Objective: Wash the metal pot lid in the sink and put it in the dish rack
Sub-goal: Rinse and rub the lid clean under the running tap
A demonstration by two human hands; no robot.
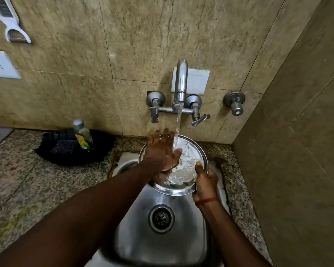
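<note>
My left hand [162,153] and right hand [205,182] share the lid [189,157] over the sink [162,237]. At twelve o'clock the tap [180,81] and its water block the way up. At nine o'clock, open counter [27,180], then a black tray [73,149] with a bottle [83,136]. At three o'clock the side wall [297,151] crowds my right wrist. Six o'clock lies open over the basin.

The metal pot lid [189,160] is a round, shiny steel disc with a raised rim, held tilted over the far end of the steel sink [162,247], its hollow side facing up and toward the near side. Running water strikes its middle and splashes across the wet surface. The lid's near rim hangs above the basin, well short of the drain [161,218].
</note>
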